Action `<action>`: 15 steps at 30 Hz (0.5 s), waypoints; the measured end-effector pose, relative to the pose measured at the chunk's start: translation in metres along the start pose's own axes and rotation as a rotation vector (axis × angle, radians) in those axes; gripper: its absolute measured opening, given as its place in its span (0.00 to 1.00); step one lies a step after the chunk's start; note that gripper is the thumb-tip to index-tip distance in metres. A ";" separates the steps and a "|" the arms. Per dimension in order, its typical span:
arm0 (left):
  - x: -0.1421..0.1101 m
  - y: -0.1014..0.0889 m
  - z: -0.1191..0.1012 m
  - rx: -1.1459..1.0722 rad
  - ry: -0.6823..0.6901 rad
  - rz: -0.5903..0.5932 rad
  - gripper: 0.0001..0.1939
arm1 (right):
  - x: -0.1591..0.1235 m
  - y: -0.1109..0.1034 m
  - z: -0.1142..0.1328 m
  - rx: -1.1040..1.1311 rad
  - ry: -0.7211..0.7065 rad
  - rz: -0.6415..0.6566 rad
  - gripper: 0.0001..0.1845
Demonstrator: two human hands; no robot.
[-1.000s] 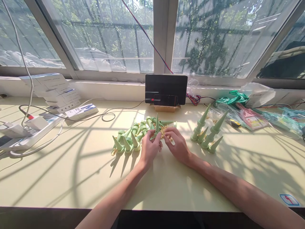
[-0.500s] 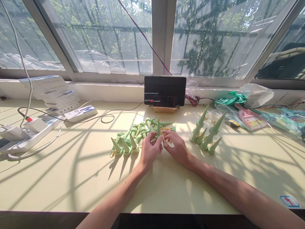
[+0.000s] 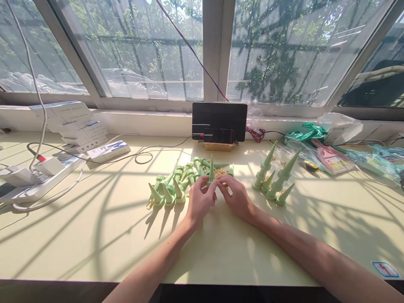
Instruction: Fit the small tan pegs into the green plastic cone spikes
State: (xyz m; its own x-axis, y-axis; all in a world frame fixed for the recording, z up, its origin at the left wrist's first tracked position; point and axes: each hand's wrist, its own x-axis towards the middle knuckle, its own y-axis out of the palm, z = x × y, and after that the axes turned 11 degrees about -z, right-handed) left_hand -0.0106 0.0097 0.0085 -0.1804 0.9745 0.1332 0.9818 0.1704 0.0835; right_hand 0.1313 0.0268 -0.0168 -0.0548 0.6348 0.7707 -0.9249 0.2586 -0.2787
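My left hand (image 3: 202, 198) is closed around the base of a pale green plant watering spike (image 3: 211, 167), whose point stands up. The fingertips of my right hand (image 3: 235, 194) are pinched at the same spike's right side. Whatever small part lies between them is mostly hidden. Behind and to the left lies a pile of similar green spikes (image 3: 189, 172) with small yellowish parts among them. Several cones (image 3: 168, 196) stand upright at the pile's front left. To the right is another group of upright spikes (image 3: 280, 179), some stacked in tall columns.
A black tablet (image 3: 219, 118) with a phone (image 3: 219, 136) before it leans at the window ledge. White boxes (image 3: 78, 122) and a power strip (image 3: 47, 179) with cables are at left. Plastic bags (image 3: 334, 158) and a tape measure (image 3: 311, 166) lie at right.
The view has shifted slightly. My right fingertips stay at the spike's side with a small change of grip, and my left hand keeps its hold.
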 end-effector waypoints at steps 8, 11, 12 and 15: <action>0.000 0.000 0.000 0.013 0.015 -0.018 0.18 | 0.000 0.000 0.000 -0.003 -0.015 0.010 0.07; 0.000 0.001 0.001 0.033 0.010 -0.036 0.18 | 0.000 0.000 -0.001 -0.007 -0.042 -0.003 0.09; 0.000 0.000 0.001 0.040 0.007 -0.043 0.19 | 0.000 0.001 -0.001 -0.009 -0.047 -0.010 0.09; 0.002 -0.001 0.004 0.057 0.002 -0.070 0.21 | -0.001 0.002 -0.003 -0.012 -0.068 -0.012 0.12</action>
State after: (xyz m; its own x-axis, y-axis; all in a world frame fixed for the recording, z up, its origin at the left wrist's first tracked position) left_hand -0.0114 0.0117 0.0050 -0.2493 0.9595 0.1313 0.9684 0.2466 0.0367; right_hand 0.1308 0.0286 -0.0195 -0.0696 0.5807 0.8111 -0.9212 0.2747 -0.2757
